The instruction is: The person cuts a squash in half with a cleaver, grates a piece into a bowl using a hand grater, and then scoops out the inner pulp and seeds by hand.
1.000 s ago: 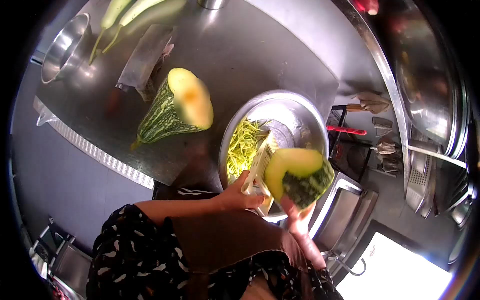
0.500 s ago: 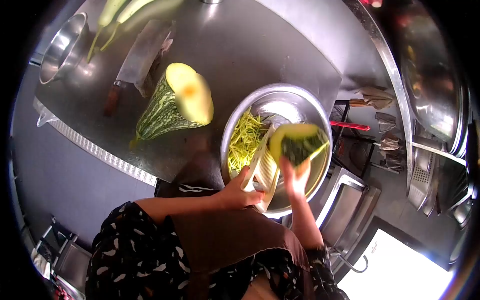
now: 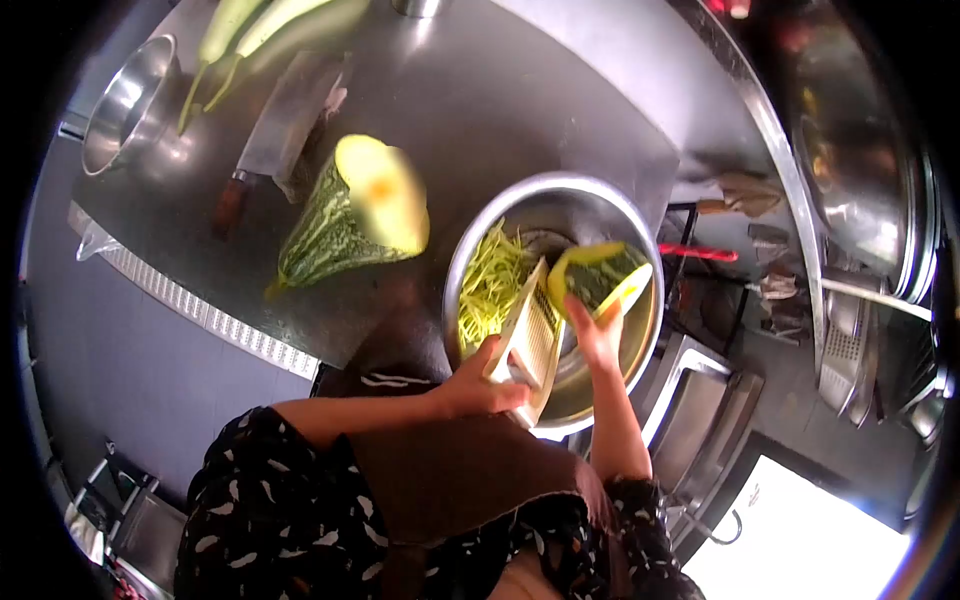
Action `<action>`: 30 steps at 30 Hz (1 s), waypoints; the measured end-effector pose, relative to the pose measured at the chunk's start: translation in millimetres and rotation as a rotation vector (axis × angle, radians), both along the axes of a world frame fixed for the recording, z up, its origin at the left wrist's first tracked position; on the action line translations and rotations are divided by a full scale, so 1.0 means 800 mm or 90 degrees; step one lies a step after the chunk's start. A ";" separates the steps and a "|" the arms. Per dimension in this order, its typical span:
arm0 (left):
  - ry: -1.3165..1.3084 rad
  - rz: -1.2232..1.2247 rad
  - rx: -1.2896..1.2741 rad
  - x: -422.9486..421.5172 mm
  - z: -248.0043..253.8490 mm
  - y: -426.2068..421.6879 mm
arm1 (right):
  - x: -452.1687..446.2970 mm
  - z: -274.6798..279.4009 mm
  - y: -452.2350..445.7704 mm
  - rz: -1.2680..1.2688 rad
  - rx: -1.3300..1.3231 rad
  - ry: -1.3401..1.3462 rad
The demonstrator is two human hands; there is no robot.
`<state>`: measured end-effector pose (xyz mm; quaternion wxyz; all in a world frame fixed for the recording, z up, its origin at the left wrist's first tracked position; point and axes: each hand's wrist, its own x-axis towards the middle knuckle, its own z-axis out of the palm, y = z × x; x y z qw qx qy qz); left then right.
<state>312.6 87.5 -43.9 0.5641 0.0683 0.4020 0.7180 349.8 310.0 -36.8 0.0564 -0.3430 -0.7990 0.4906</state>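
My left hand [image 3: 487, 385] is closed around the lower end of a pale grater [image 3: 535, 335], which leans tilted inside a large metal bowl [image 3: 462, 250]. In my right hand [image 3: 598, 335] is a cut piece of green-skinned squash [image 3: 603, 275] with yellow flesh, held against or close to the grater's upper face. Yellow-green shreds [image 3: 490, 285] lie heaped in the bowl's left side. On the counter left of the bowl rests a larger cut squash [image 3: 335, 225], its pale cut face toward the upper right.
A cleaver [image 3: 275, 125] with a wooden handle lies on the metal counter [image 3: 490, 90] beside a cloth. Beyond it are a small metal bowl [image 3: 128, 105] and long pale green vegetables [image 3: 228, 30]. Racks with hanging tools and a metal pan [image 3: 870, 150] stand at the right.
My right hand has shifted the squash piece slightly along the grater and turned it, so more yellow flesh shows at its right edge. My left hand keeps its grip.
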 end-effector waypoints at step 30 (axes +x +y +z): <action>-0.064 -0.056 0.014 -0.006 -0.016 -0.004 | 0.062 -0.003 -0.044 0.031 -0.044 0.082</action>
